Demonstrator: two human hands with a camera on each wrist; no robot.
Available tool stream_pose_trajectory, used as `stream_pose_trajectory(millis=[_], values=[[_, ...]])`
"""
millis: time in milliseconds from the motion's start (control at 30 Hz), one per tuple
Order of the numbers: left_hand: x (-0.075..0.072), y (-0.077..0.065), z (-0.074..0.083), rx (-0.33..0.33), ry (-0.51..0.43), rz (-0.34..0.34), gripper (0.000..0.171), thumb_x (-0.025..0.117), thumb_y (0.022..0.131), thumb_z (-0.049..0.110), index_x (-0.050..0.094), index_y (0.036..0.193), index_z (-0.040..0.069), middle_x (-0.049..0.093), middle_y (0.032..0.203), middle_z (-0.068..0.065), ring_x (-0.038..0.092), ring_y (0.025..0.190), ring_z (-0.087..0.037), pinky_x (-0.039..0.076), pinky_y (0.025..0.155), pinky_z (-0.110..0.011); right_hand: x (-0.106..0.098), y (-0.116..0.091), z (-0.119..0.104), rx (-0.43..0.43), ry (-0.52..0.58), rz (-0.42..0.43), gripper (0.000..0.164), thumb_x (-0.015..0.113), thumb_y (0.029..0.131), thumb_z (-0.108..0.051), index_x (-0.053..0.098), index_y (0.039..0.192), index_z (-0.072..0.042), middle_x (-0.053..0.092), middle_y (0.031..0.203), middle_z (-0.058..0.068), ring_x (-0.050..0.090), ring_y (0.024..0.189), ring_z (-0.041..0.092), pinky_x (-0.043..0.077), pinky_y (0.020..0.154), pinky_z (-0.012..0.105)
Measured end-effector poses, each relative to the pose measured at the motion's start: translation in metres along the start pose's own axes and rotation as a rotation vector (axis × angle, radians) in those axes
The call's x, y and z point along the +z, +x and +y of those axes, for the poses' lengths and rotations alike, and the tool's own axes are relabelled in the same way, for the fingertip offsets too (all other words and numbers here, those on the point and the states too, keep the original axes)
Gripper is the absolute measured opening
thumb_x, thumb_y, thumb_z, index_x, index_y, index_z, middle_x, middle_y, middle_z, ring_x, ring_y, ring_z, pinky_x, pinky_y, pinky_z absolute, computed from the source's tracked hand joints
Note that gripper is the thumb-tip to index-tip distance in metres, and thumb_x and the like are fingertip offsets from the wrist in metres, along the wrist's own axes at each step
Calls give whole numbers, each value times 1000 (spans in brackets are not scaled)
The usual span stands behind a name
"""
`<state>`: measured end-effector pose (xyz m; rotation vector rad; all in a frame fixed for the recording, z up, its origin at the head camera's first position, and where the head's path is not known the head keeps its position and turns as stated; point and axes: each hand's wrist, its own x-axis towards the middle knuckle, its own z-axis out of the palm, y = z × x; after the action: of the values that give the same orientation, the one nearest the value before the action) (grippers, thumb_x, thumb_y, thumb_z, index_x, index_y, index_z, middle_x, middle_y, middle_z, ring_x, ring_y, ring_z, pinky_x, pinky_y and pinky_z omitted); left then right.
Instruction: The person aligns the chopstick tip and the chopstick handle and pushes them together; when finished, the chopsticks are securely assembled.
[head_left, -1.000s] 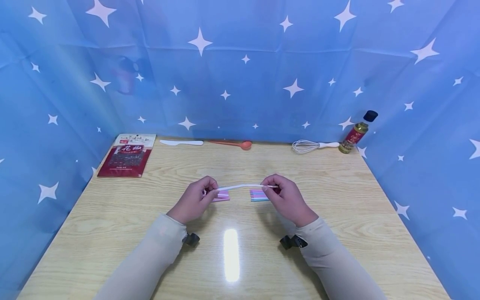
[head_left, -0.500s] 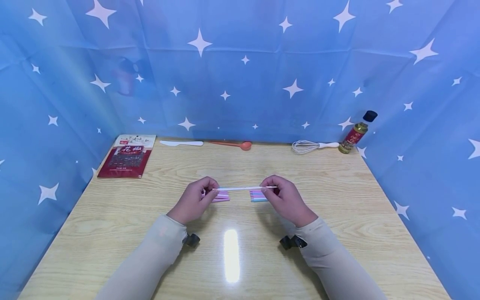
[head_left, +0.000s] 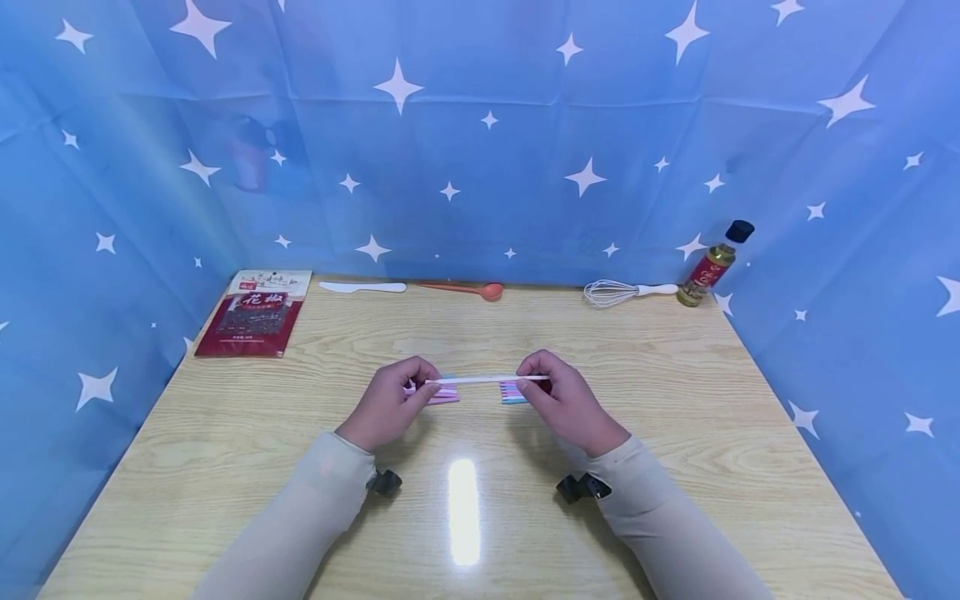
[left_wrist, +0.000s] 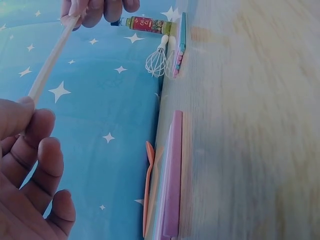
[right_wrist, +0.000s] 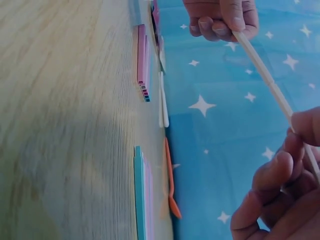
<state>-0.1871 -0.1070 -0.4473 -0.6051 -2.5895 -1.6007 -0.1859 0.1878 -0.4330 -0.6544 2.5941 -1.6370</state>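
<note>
A thin white straw-like stick (head_left: 472, 380) is held level above the table between both hands. My left hand (head_left: 390, 398) pinches its left end between thumb and index finger, the other fingers loosely curled. At the other end my right hand (head_left: 562, 398) grips it in the same way. A faint joint shows near the stick's middle in the right wrist view (right_wrist: 270, 82). Below the left hand lies a row of pink and purple sticks (head_left: 444, 400), partly hidden. Another row, with pink, purple and teal sticks (head_left: 513, 392), lies under the right hand, its right part covered.
Along the table's back edge lie a white knife (head_left: 363, 287), an orange spoon (head_left: 491, 291) and a whisk (head_left: 611, 292). An oil bottle (head_left: 705, 275) stands at the back right, a red spice packet (head_left: 251, 321) lies back left. A blue starry curtain (head_left: 480, 158) surrounds the table.
The stick was slightly bent upward at its middle a second ago and is straight now. My right hand has shifted slightly left along with its end; the left hand has barely moved.
</note>
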Motion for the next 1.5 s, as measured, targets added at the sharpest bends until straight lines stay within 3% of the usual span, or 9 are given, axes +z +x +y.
stream_pose_trajectory(millis=[200,433,667,900,1133,1333,1500], values=[[0,0,1,10,-13,12,6,69,102,9,69,97,13,64,86,2,55,76,-17,46,62,-25,2,0,0,14,39,-29,4,60,107,-7,59,106,-3,57,88,7,50,68,13,44,62,25],[-1,-1,1,5,-41,-1,7,69,102,9,69,96,12,65,88,0,54,76,-17,46,61,-26,7,-1,2,5,65,-28,5,57,108,-6,59,104,-5,61,92,19,50,69,12,42,62,24],[-3,-2,0,6,-67,-8,6,68,103,9,67,97,10,65,91,-1,53,77,-20,45,62,-26,10,0,1,-9,53,-24,4,58,108,-6,60,104,-5,59,89,8,46,65,11,40,59,25],[-5,0,-8,-19,-51,-3,4,68,104,13,69,100,12,64,90,0,55,82,-21,47,66,-28,5,0,2,33,4,16,3,63,105,-8,65,105,-7,64,94,8,55,73,15,47,64,26],[-25,6,-26,-73,-17,58,5,67,105,17,70,104,13,63,92,-3,54,82,-22,47,70,-31,-3,4,14,69,-19,93,4,65,105,-10,69,104,-8,58,85,6,49,71,18,43,64,26],[-53,7,-52,-192,27,177,9,63,107,18,68,107,10,61,95,-7,54,83,-22,46,73,-32,-11,5,18,71,-3,102,12,65,105,-13,69,107,-2,58,86,7,50,71,17,43,63,26],[-69,6,-65,-275,83,247,11,61,108,16,67,110,8,59,93,-10,52,81,-24,45,71,-33,-13,5,16,70,-7,85,13,65,105,-13,69,109,-2,60,87,7,51,72,17,44,64,25]])
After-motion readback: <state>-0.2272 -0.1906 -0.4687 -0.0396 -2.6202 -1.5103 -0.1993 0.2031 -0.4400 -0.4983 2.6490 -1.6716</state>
